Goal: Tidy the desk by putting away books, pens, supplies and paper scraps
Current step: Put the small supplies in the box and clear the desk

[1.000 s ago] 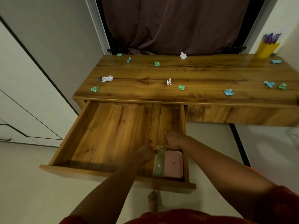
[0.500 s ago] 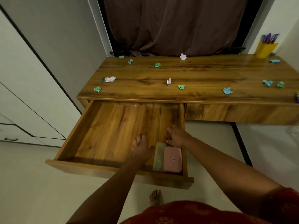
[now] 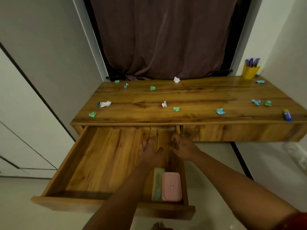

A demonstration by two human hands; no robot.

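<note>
Drawer (image 3: 106, 163) pulled out at lower centre of frame, pink case (image 3: 172, 186) and green case (image 3: 157, 185) side by side in its lower-right corner. Left hand (image 3: 150, 151) is open with fingers straight over the drawer floor, right hand (image 3: 181, 146) loosely curled, holding nothing. Paper scraps (image 3: 176, 109) lie scattered on the surface (image 3: 199, 100); yellow pen cup (image 3: 250, 72) upper right, glue stick (image 3: 287, 115) at right edge.

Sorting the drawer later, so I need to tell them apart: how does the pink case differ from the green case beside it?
The pink case lies flat with its broad lid facing up; the green case shows only a narrow face. The pink case has a small mark on its lid; the green case looks plain. The pink case lies nearer the drawer's right wall. Both lie side by side at the drawer's front right, untouched by either hand.
</note>
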